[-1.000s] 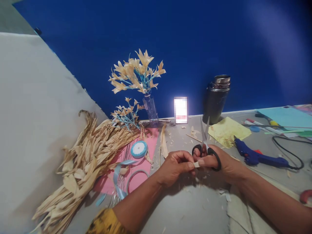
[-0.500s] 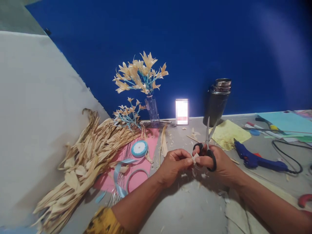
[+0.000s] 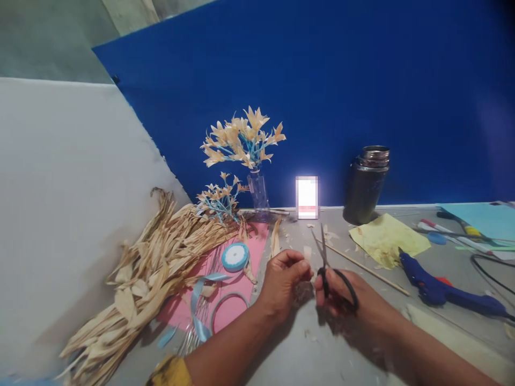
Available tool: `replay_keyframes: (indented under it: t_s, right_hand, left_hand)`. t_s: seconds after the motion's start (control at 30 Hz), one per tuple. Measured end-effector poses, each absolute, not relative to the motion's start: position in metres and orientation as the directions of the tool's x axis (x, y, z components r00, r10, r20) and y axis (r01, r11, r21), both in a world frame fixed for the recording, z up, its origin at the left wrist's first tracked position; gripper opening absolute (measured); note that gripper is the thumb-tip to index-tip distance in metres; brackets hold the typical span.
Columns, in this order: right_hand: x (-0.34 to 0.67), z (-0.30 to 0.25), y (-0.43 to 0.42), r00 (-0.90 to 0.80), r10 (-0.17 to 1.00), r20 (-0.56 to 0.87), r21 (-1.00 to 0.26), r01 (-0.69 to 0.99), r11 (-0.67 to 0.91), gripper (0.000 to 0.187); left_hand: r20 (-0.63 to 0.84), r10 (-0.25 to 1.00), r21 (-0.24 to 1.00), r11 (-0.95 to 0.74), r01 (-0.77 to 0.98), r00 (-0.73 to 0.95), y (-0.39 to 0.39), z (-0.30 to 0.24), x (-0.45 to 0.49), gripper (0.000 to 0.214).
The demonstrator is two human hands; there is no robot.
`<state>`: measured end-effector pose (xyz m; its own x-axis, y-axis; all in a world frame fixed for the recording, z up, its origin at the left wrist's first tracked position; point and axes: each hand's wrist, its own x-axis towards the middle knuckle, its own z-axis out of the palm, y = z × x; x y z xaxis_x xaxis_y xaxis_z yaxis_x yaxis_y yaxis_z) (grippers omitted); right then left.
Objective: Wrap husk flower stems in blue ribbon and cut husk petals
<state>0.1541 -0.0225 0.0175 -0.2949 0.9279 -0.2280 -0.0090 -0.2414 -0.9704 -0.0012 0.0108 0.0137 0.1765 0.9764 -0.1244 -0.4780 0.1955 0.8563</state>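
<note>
My left hand pinches a small pale piece of corn husk that sticks up past the fingertips. Just to its right, my right hand grips a pair of scissors with black handles, its blades pointing up and slightly apart. The blades stand beside the husk piece without visibly touching it. Small husk scraps lie on the table under and around both hands, and a thin stick lies behind the scissors.
To the left lie a heap of dried husks, a ribbon spool and pink paper. Husk flowers stand in a clear bottle behind. A dark flask, yellow paper and blue glue gun are on the right.
My hands have moved apart. The scissors have swung from lying idle in my right hand to a working grip, blades near the husk piece. The whole view has shifted slightly.
</note>
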Motion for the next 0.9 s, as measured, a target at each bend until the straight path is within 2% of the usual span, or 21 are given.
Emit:
replay_keyframes:
  t_s: [0.07,0.2,0.4,0.67,0.9]
  right_hand:
    - [0.146,0.016,-0.028,-0.345,0.908,-0.239,-0.969,0.030,-0.244,0.063]
    - [0.137,0.015,-0.034,-0.338,0.912,-0.231,-0.972,0.126,-0.200,0.063]
    - [0.135,0.014,-0.035,-0.337,0.904,-0.262,-0.965,0.112,-0.237,0.055]
    - [0.133,0.014,-0.035,-0.338,0.892,-0.299,-0.952,0.162,-0.258,0.053]
    - [0.136,0.012,-0.033,-0.356,0.900,-0.253,-0.962,0.191,-0.195,0.053]
  left_hand:
    - [-0.131,0.980,0.838,0.190,-0.512,0.150,0.011,0.014,0.000,0.033]
    - [-0.141,0.982,0.815,0.187,-0.549,0.127,0.009,0.015,0.001,0.032]
    - [-0.144,0.974,0.782,0.219,-0.583,0.173,0.004,0.017,0.001,0.032]
    - [-0.170,0.970,0.770,0.239,-0.592,0.171,0.001,0.016,0.004,0.029]
    - [-0.155,0.972,0.764,0.231,-0.603,0.177,0.001,0.018,0.003,0.029]
